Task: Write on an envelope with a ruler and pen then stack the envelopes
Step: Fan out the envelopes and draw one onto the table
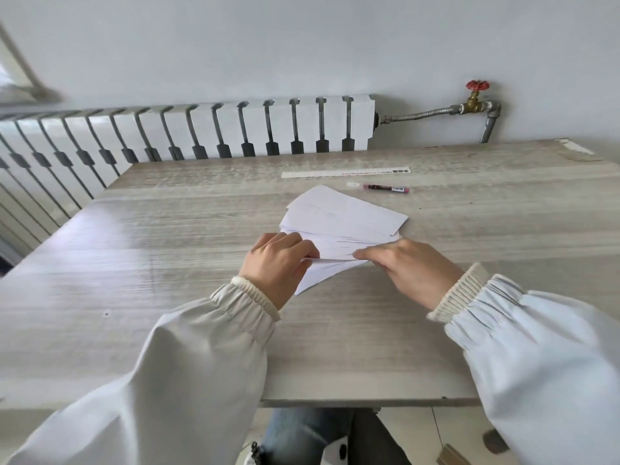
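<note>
Both hands, left hand [275, 263] and right hand [411, 268], are pinching the near edge of the fanned envelopes [339, 226], each grip closed on paper; beyond the envelopes, pen [385, 188] and ruler [345, 172] are lying on the bench [167, 263].

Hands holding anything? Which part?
Both hands pinch one envelope at the near side of the pile: left hand at its left end, right hand at its right end.

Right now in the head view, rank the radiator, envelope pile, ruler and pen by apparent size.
1. radiator
2. envelope pile
3. ruler
4. pen
The ruler and pen lie farther from the camera than the pile, so they look smaller.
</note>
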The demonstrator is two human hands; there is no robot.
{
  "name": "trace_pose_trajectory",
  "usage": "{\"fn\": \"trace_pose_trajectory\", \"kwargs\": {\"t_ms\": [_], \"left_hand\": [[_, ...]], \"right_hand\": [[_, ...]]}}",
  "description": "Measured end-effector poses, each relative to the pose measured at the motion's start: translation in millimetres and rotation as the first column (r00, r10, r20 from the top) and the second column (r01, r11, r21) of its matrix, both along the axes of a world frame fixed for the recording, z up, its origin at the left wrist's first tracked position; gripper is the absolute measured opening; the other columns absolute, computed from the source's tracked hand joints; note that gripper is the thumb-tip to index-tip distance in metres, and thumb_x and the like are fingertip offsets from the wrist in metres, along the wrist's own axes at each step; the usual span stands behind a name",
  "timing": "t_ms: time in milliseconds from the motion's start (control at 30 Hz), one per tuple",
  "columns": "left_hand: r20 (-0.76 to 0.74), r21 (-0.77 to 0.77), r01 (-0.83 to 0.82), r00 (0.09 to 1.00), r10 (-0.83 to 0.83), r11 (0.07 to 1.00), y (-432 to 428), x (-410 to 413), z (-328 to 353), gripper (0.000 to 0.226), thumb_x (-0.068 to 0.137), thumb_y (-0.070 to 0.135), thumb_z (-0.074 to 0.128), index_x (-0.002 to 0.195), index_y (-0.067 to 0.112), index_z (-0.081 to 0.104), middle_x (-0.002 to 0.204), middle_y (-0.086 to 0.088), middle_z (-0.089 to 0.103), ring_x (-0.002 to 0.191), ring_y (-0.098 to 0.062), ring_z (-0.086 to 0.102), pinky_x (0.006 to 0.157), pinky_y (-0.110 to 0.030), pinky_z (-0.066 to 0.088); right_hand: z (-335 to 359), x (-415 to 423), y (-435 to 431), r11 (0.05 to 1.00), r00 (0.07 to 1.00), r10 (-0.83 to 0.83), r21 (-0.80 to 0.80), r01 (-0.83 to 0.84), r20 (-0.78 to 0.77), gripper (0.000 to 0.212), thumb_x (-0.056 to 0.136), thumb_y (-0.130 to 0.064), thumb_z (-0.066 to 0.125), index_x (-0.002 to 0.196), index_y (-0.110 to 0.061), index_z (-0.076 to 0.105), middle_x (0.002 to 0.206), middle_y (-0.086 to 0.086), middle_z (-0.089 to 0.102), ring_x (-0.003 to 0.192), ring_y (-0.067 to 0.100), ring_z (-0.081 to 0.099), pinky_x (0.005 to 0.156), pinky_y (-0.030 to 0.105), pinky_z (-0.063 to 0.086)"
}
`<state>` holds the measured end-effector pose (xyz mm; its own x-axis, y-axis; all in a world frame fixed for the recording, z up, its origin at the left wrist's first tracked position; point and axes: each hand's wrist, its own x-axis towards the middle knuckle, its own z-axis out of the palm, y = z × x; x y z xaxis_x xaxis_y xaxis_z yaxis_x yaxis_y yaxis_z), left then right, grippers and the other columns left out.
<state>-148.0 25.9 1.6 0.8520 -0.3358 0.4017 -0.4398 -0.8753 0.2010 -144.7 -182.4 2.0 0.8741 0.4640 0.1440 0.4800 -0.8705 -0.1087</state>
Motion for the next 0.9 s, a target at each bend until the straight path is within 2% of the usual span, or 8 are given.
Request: {"fn": "trace_pose_trajectory", "kwargs": {"t_ms": [133,267,333,433,533,600,700,900], "left_hand": [[-0.026,-0.024,0.019,0.999,-0.02,1.0,-1,-14,-8,0.009,0.081,0.012,0.058,0.086,0.012,0.066,0.084,-0.007,0.067,0.084,-0.026,0.06,0.078,-0.023,0.028],[-0.106,-0.036,0.025,0.994,-0.028,0.999,-3,-29,-22,0.014,0.085,0.019,0.053,0.094,0.02,0.064,0.095,0.002,0.065,0.093,-0.019,0.057,0.07,-0.018,0.025],[-0.158,-0.037,0.011,0.987,-0.017,0.999,-3,-34,-29,0.015,0.087,0.021,0.051,0.096,0.022,0.063,0.099,0.005,0.064,0.095,-0.016,0.057,0.069,-0.02,0.03],[-0.2,-0.063,-0.013,0.98,0.0,0.998,-5,-41,-35,0.014,0.086,0.021,0.052,0.095,0.022,0.064,0.1,0.006,0.063,0.096,-0.014,0.057,0.068,-0.027,0.042],[-0.189,-0.105,-0.032,0.982,0.011,0.994,-4,-47,-35,0.012,0.084,0.02,0.055,0.091,0.022,0.065,0.097,0.006,0.064,0.091,-0.014,0.058,0.064,-0.031,0.046],[-0.17,-0.132,-0.044,0.985,0.021,0.99,-4,-51,-36,0.01,0.082,0.018,0.059,0.086,0.023,0.066,0.093,0.006,0.066,0.087,-0.014,0.059,0.06,-0.029,0.045],[-0.167,-0.175,-0.078,0.985,0.049,0.981,-3,-56,-38,0.007,0.079,0.019,0.063,0.081,0.024,0.068,0.09,0.007,0.068,0.083,-0.013,0.061,0.058,-0.026,0.041],[-0.237,-0.223,-0.136,0.968,0.082,0.965,-1,-57,-38,0.007,0.076,0.035,0.065,0.078,0.029,0.068,0.091,0.012,0.065,0.082,-0.008,0.058,0.065,-0.027,0.045]], "right_hand": [[-6,-17,-3,0.999,0.999,0.007,-0.031,-0.008,-0.042,0.059,0.087,0.007,0.033,0.132,-0.03,0.043,0.13,-0.004,0.058,0.116,0.022,0.054,0.09,0.035,0.045],[-12,-35,-7,0.999,0.996,0.031,-0.03,-0.034,-0.087,0.058,0.09,0.005,0.033,0.133,-0.031,0.042,0.143,-0.014,0.042,0.13,0.013,0.044,0.102,0.03,0.037],[-17,-40,-9,0.998,0.992,0.04,-0.034,-0.045,-0.118,0.055,0.092,0.003,0.031,0.135,-0.031,0.041,0.146,-0.015,0.038,0.134,0.009,0.038,0.108,0.03,0.035],[-24,-45,-12,0.999,0.989,0.039,-0.025,-0.043,-0.14,0.053,0.095,-0.002,0.029,0.136,-0.033,0.037,0.148,-0.018,0.032,0.136,0.004,0.033,0.108,0.027,0.035],[-28,-48,-14,0.999,0.988,0.04,-0.006,-0.042,-0.152,0.054,0.095,-0.001,0.029,0.137,-0.035,0.034,0.149,-0.021,0.028,0.137,0.001,0.029,0.107,0.025,0.035],[-32,-50,-15,0.999,0.988,0.047,0.012,-0.046,-0.15,0.051,0.097,-0.005,0.029,0.138,-0.035,0.032,0.149,-0.022,0.026,0.138,-0.001,0.025,0.11,0.021,0.029],[-36,-53,-16,0.998,0.988,0.061,0.038,-0.056,-0.14,0.044,0.099,-0.015,0.029,0.139,-0.033,0.03,0.15,-0.02,0.024,0.139,-0.002,0.021,0.109,0.009,0.01],[-35,-55,-13,0.995,0.984,0.066,0.08,-0.054,-0.164,0.042,0.097,-0.033,0.033,0.139,-0.028,0.033,0.15,-0.016,0.026,0.139,0.0,0.022,0.116,0.02,0.017]]}}
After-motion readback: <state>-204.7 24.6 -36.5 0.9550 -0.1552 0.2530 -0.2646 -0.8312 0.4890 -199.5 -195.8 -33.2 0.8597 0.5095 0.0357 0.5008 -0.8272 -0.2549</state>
